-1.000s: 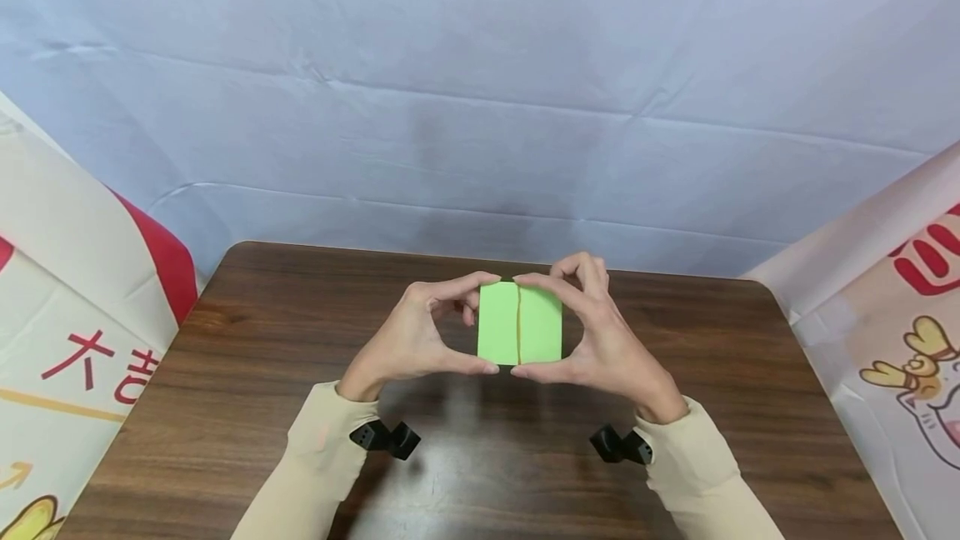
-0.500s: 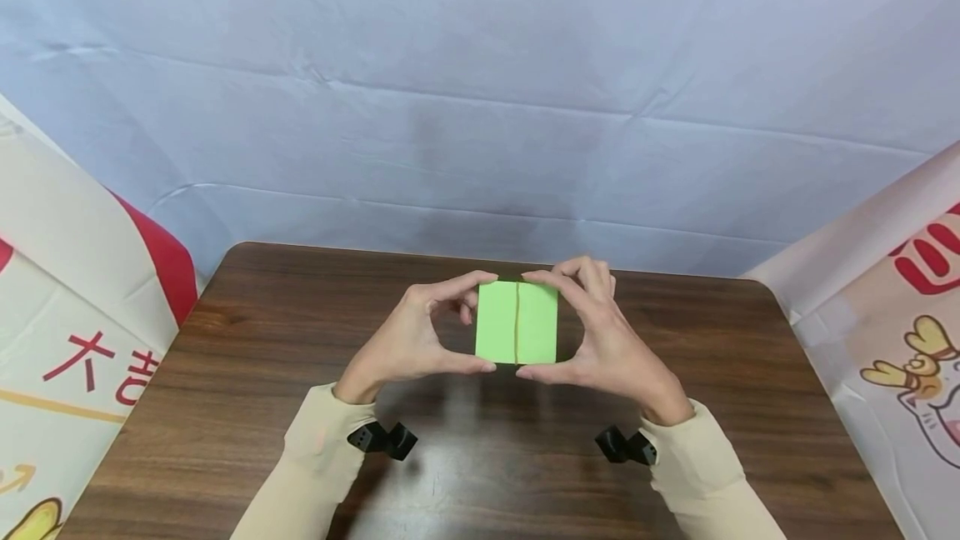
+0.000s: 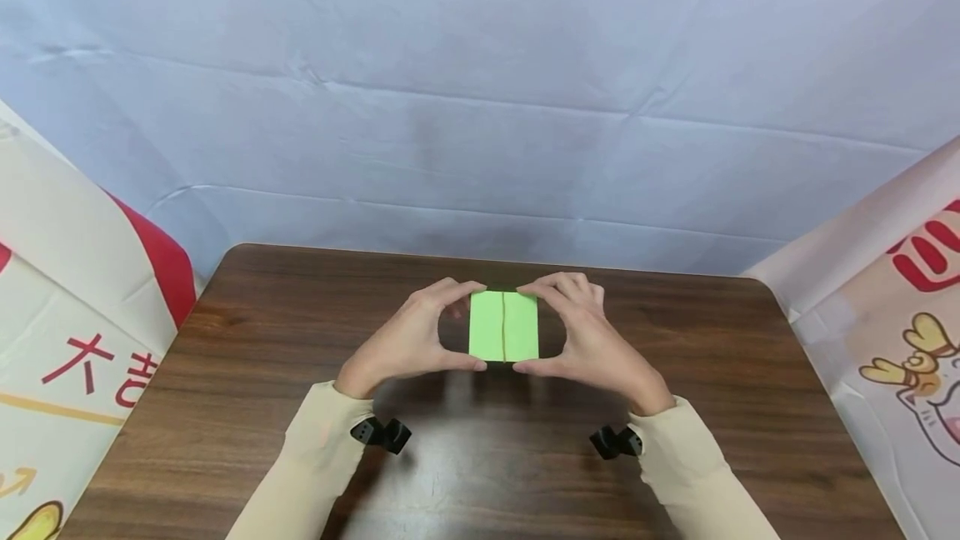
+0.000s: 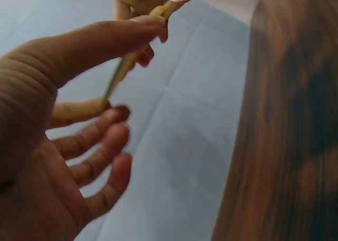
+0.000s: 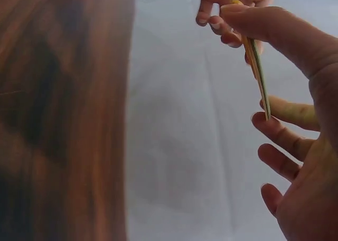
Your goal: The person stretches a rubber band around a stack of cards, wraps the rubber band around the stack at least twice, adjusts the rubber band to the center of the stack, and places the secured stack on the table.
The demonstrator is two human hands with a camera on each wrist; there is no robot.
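Both hands hold up a thin pad of light green sticky notes (image 3: 487, 327), its square face toward the head camera. A tan rubber band (image 3: 504, 327) runs down the middle of that face. My left hand (image 3: 408, 336) pinches the pad's left part between thumb below and index finger above. On the right part, my right hand (image 3: 592, 340) has the same pinch. From the right wrist, the pad (image 5: 256, 67) shows edge-on as slim green and yellowish layers. In the left wrist view, the left hand's other fingers (image 4: 105, 164) are loosely bent, off the pad.
Beneath the hands lies a dark wood-grain table (image 3: 262, 340) with rounded far corners. A pale bluish cloth (image 3: 450, 107) hangs behind it. Printed sheets (image 3: 82, 373) with red characters and cartoon figures flank both sides. Black wrist cameras (image 3: 382, 433) sit at the cuffs.
The pad has shifted a little left and looks smaller, farther from the head camera. Both hands moved along with it and kept their pinch; the band stays near the middle.
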